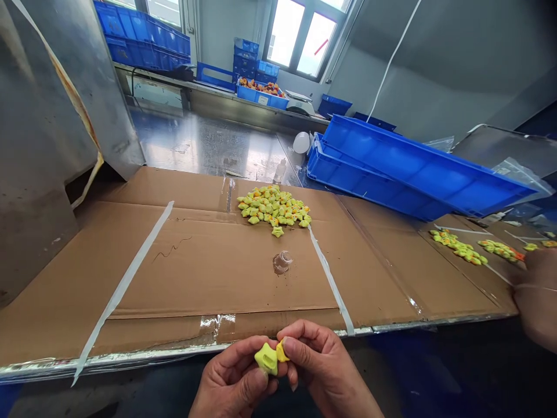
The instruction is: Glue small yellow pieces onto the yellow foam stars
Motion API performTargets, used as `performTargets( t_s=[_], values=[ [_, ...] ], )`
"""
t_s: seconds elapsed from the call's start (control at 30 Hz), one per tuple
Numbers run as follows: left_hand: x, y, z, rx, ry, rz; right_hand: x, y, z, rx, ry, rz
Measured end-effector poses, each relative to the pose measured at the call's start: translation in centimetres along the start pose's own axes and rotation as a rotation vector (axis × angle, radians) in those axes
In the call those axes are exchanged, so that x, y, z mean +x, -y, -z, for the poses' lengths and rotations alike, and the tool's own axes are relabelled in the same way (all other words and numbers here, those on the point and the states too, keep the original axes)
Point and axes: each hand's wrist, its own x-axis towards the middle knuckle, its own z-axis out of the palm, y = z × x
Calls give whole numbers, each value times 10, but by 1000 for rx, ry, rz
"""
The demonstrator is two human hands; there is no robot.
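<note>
My left hand (237, 377) pinches a small yellow-green star-shaped piece (266, 359) with a slot-like hollow in its face, just beyond the table's front edge. Between the thumb and fingers of my right hand (319, 363) is a smaller orange-yellow piece (282, 350), held against the star's right side. Whether the two pieces are joined, I cannot tell. Farther back on the cardboard lies a pile of similar yellow-green pieces (274, 204), some with orange bits. One single star (277, 231) sits at the pile's near edge. A small clear cup (285, 258) stands in front of it on a wet-looking patch.
Cardboard (209, 273) with white tape strips covers the table. Long blue crates (391, 168) are stacked at the back right, and a metal housing (52, 133) rises at left. Another person's hand (539, 290) is at far right, near more star pieces (459, 247).
</note>
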Motion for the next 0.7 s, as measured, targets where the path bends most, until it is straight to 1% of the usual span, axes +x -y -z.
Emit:
performTargets(
  t_s=[0.3,0.57,0.7],
  values=[
    [1,1,-1,-9,58,-10,-1,0,-1,-5,-3,-20],
    [-1,1,-3,-28,37,0,-2,0,0,-4,-5,-25],
    [1,0,-2,-23,49,-31,-2,1,-1,-24,-13,10]
  ],
)
